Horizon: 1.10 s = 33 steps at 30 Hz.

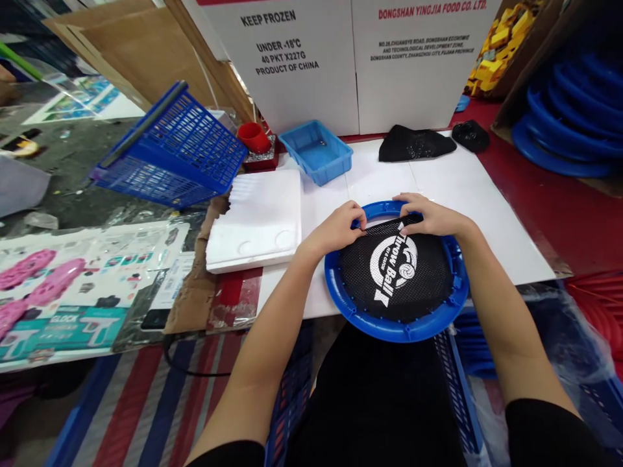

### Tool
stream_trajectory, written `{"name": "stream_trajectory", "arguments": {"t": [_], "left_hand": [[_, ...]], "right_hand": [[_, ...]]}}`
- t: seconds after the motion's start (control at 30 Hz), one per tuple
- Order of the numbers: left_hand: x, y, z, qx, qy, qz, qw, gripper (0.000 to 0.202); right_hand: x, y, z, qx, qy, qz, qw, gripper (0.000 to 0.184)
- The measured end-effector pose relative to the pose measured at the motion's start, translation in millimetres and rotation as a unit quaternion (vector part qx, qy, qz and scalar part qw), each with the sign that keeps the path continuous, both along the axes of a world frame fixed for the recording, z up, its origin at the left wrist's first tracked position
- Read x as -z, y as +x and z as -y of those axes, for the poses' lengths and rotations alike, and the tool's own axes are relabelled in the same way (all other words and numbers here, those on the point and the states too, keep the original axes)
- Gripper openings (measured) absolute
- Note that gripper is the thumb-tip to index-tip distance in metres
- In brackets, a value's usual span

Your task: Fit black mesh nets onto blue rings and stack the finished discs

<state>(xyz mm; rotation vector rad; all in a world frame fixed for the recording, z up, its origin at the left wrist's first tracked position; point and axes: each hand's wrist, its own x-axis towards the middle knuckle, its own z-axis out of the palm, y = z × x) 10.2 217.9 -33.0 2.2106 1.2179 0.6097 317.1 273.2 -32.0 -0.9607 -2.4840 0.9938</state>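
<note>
A blue plastic ring [389,327] lies on the white board [487,214] in front of me, with a black mesh net [418,285] printed "Throw Ball" stretched across most of it. My left hand [338,227] pinches the net's far-left edge at the ring's rim. At the far-right part of the rim, my right hand [431,214] has its fingers curled down onto the net's edge. A gap of white shows between the net's far edge and the rim.
A small blue tray [316,152], a red cup [253,137] and a tilted blue basket [170,152] stand at the back left. Black mesh pieces [413,144] lie by the white cartons [350,58]. Blue rings [569,123] fill a box at right. White foam [256,220] lies to the left.
</note>
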Motion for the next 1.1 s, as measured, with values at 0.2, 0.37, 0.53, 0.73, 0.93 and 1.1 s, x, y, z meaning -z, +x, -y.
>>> {"name": "stream_trajectory", "arguments": {"t": [0.2,0.37,0.53,0.73,0.93,1.1], "left_hand": [[2.6,-3.8,-3.0,0.004,0.001,-0.026,1.0,0.009],[-0.5,-3.2,-0.6,0.006,0.015,-0.012,1.0,0.001],[-8.7,-5.4,0.9,-0.03,0.033,0.028,0.999,0.004],[-10.0,-8.7,0.1,-0.07,0.011,0.05,0.996,0.014],[-3.6,-5.6,-3.2,-0.085,0.047,0.031,0.995,0.019],[-0.2,-1.8,-4.0,-0.101,0.057,0.014,0.993,0.021]], "right_hand": [[-4.7,-2.0,4.0,0.022,-0.007,-0.085,0.996,0.014],[-1.0,-2.1,2.2,0.021,-0.004,-0.076,0.997,0.017],[2.7,-1.1,1.7,0.032,0.015,-0.065,0.997,0.019],[3.8,-1.5,2.4,0.044,0.04,-0.075,0.995,0.022],[6.2,-3.0,2.3,0.063,0.038,-0.099,0.992,0.018],[8.6,-5.7,3.0,0.087,0.042,-0.114,0.989,0.024]]}}
